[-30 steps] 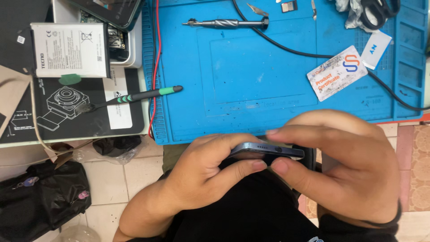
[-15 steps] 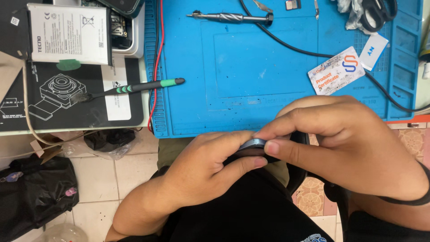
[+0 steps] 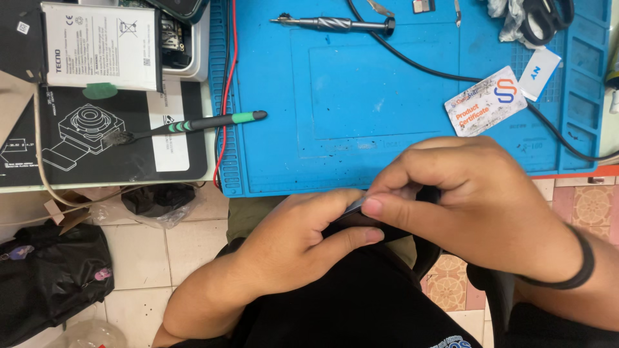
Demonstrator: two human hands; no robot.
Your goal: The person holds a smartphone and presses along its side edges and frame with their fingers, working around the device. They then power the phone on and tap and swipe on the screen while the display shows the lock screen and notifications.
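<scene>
Both hands meet just off the near edge of the worktop, over the lap. Left hand (image 3: 293,241) clenched around a thin, dark, flat slab with a pale bevelled edge, apparently a phone (image 3: 356,207); thumb and forefinger pinch its rim. Right hand (image 3: 480,206) curled over the far end, fingertips (image 3: 373,206) pressed to the same rim. Most of the device is hidden by the fingers.

Judgement: the step looks like working along a seam. Best done with even pressure, nails kept on the edge and not the face, the slab braced so it cannot flex or slip to the tiled floor.

Outward: blue silicone work mat (image 3: 361,103), matte, ribbed border, scuffed. On it a knurled steel driver (image 3: 335,24) at the far edge, a black cable (image 3: 419,64), a glossy white card (image 3: 485,100). A green-and-black plastic spudger (image 3: 193,124) straddles the mat's left edge. Beyond, a flat white rectangular battery (image 3: 100,45) near the far left corner.
</scene>
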